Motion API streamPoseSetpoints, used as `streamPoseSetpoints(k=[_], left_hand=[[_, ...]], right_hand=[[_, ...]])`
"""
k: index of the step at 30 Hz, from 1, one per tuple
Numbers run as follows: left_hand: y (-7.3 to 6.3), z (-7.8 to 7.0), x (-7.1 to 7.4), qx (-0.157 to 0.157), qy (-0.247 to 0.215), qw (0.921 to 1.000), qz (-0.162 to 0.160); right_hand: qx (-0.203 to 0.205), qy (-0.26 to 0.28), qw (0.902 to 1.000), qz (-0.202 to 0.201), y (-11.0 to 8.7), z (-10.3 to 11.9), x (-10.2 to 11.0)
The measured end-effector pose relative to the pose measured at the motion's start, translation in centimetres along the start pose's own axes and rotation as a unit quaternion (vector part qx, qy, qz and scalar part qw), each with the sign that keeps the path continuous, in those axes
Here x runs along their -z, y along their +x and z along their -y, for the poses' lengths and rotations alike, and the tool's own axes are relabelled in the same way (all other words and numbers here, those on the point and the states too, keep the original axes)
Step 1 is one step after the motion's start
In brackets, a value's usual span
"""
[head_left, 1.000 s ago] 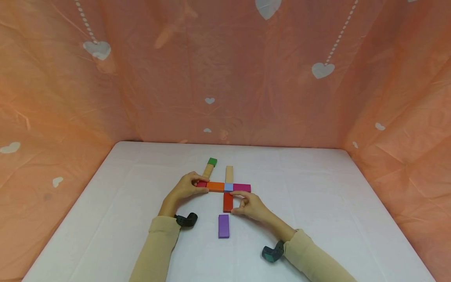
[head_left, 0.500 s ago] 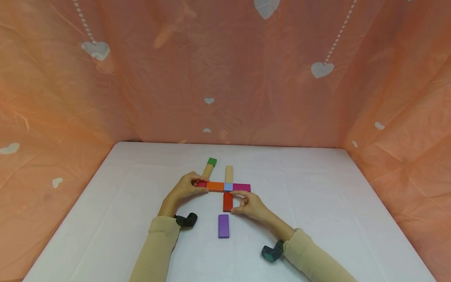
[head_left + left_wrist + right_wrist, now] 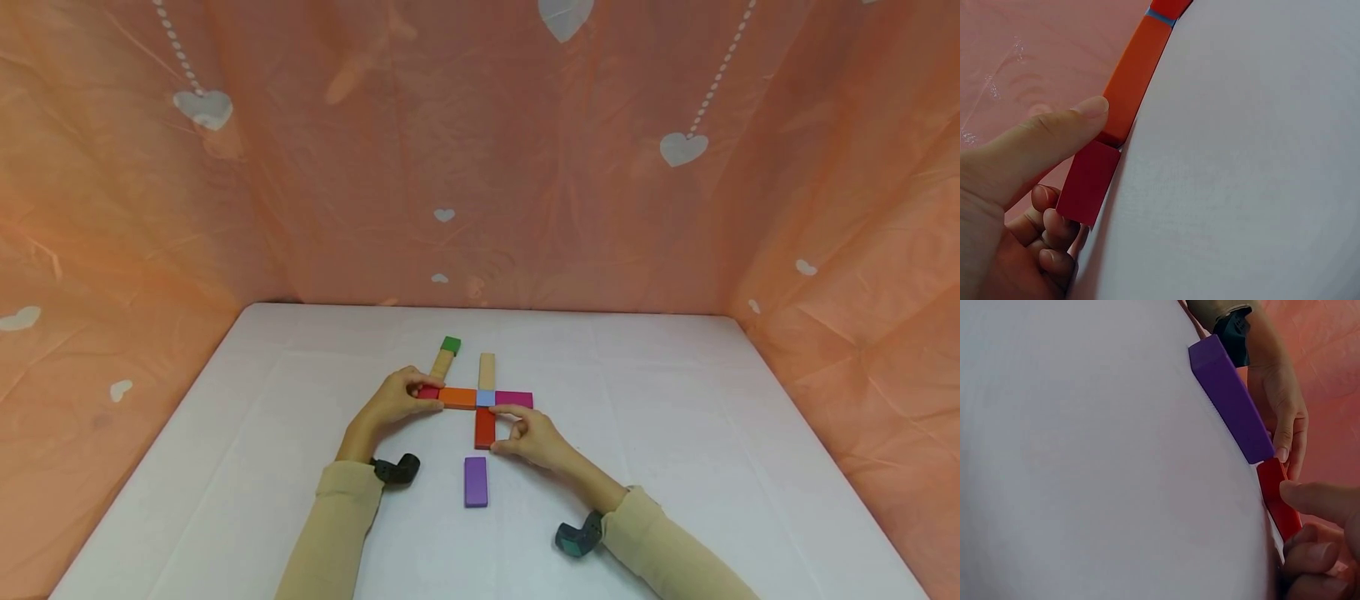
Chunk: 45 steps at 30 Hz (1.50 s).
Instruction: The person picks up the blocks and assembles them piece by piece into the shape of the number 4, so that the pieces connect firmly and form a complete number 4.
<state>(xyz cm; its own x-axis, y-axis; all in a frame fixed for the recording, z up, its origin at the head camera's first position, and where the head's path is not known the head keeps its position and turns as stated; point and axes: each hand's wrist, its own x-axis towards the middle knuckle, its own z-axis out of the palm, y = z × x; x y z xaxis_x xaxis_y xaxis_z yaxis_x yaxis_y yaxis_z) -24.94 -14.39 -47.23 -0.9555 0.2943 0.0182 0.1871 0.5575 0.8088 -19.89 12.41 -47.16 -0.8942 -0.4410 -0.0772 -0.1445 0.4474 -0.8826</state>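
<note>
On the white table, several flat blocks form a cross around a light blue block (image 3: 486,398). An orange block (image 3: 457,398) lies to its left, a magenta block (image 3: 516,400) to its right and a plain wood block (image 3: 487,371) behind. My left hand (image 3: 395,395) grips the crimson block (image 3: 1089,181) at the orange block's left end, thumb along the near side. With thumb and index finger, my right hand (image 3: 537,437) holds the red block (image 3: 484,429) by its right side, in front of the light blue one. A purple block (image 3: 476,482) lies nearer, apart from the red block.
Another plain wood block (image 3: 442,364) slants away behind the crimson one, with a green block (image 3: 451,344) at its far end. Dark cameras sit on both wrists. An orange curtain with pale hearts surrounds the table's (image 3: 660,467) back and sides.
The red block has slid very slightly away from me, toward the light blue block. Both hands keep nearly the same place and hold.
</note>
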Motion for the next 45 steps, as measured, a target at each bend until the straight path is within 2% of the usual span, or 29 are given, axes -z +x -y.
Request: streamPoseSetpoints(k=[24, 45], left_hand=[[-0.1, -0.1, -0.1, 0.005, 0.005, 1.0000, -0.001], [0.2, 0.2, -0.1, 0.022, 0.007, 0.9997, -0.003]], right_hand=[[0.006, -0.002, 1.0000, -0.001, 0.1, -0.2, -0.1], [0.018, 0.026, 0.9984, 0.048, -2.2, 0.5, -0.5]])
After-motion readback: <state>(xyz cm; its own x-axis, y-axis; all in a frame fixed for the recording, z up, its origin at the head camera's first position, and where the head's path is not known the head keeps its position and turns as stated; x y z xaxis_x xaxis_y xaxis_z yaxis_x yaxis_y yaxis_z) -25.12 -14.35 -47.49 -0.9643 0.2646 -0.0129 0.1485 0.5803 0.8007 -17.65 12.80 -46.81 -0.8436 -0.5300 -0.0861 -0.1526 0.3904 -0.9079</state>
